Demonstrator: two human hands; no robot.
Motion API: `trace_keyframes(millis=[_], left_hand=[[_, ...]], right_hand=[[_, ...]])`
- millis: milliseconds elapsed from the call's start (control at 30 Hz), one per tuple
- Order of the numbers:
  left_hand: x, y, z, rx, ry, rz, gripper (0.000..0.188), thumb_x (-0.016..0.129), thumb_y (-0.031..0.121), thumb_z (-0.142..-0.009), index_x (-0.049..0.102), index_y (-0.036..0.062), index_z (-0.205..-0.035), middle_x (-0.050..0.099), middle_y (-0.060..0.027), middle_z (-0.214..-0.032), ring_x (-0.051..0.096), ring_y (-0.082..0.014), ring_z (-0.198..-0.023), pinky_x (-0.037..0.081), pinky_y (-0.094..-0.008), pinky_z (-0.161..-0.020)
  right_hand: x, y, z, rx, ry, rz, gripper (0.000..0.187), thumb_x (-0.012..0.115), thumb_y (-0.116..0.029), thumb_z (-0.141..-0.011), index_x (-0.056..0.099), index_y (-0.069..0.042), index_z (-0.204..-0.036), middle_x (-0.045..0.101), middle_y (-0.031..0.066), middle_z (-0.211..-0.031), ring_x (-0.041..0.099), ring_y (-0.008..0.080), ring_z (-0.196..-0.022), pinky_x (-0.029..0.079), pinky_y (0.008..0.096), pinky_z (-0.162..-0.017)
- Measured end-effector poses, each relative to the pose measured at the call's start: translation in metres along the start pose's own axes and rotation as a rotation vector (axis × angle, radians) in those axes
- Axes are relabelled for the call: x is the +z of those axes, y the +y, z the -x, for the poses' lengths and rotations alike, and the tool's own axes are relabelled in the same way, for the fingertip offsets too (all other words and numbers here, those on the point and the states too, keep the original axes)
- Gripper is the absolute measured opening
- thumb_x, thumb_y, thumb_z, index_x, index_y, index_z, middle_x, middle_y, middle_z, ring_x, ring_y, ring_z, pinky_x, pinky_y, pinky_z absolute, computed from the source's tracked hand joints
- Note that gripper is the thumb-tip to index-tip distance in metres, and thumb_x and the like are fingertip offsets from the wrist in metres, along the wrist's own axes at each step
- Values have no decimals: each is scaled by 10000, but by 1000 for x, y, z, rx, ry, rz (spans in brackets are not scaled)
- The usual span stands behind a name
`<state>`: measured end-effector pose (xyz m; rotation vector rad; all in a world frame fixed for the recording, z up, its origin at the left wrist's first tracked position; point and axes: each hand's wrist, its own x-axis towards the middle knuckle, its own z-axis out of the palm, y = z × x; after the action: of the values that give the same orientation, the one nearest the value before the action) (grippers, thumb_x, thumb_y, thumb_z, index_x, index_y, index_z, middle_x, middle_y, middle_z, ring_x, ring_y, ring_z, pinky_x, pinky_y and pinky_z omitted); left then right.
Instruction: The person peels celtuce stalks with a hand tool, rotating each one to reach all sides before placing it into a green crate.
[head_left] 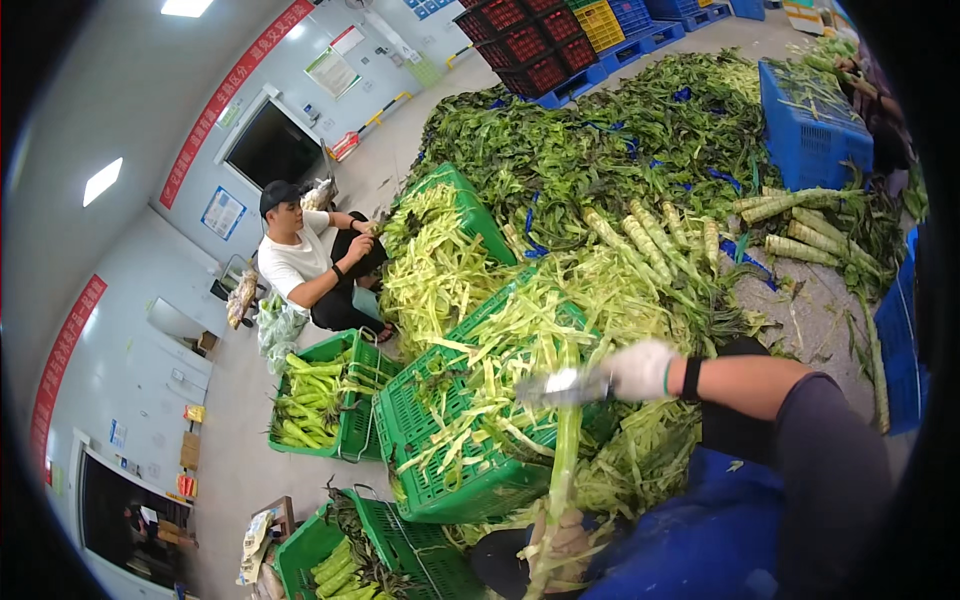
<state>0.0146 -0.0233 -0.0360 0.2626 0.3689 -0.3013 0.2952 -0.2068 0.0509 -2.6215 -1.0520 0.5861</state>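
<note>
My right hand, in a white glove, is closed on the handle of a knife with a wide shiny blade, smeared by motion. The blade lies across a long pale green lettuce stem. Low in the view, my left hand grips the stem's lower part; its fingers show only in part. The stem slants up over a tipped green crate, which is strewn with pale green peelings. More peelings are heaped beside my legs.
Unpeeled lettuce stems lie ahead, before a wide heap of leaves. Green crates of peeled stems stand at left. A person sits beyond, near another green crate. Blue crates stand at right, with another worker's arm beside them.
</note>
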Motion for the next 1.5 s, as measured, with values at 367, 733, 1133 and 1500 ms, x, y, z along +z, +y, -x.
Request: trace_keyframes(millis=[367, 733, 1133, 1500], left_hand=[[-2, 0, 2, -28, -14, 18, 466, 505, 324, -1033, 389, -82, -1230, 581, -108, -877, 607, -170, -692, 547, -279, -588], [1, 25, 2, -15, -164, 200, 455, 499, 323, -1035, 406, -89, -1204, 583, -110, -865, 610, -172, -683, 552, -274, -578], [-2, 114, -32, 778, -80, 291, 506, 587, 344, -984, 490, -46, -1290, 615, -186, -1215, 652, -289, -1045, 541, -391, -967], [107, 126, -219, 322, 854, -2597, 690, 710, 426, -783, 550, 52, -1340, 598, -199, -1304, 563, -369, -1216, 412, -457, -1060]], right_hand=[[0, 92, -54, 470, 189, 197, 196, 602, -153, -862, 748, -135, -992, 745, 145, -904, 729, 305, -818, 589, 416, -699], [20, 51, -38, 193, 25, 88, 238, 589, -121, -833, 705, -31, -1020, 736, 166, -958, 713, 355, -882, 572, 457, -742], [5, 27, -22, 271, -78, -213, 232, 578, -126, -851, 697, 9, -998, 720, 194, -942, 705, 326, -825, 547, 443, -704], [14, 37, 0, 306, -226, -1181, 221, 636, -124, -811, 538, 13, -953, 553, 72, -648, 542, 185, -485, 408, 328, -400]])
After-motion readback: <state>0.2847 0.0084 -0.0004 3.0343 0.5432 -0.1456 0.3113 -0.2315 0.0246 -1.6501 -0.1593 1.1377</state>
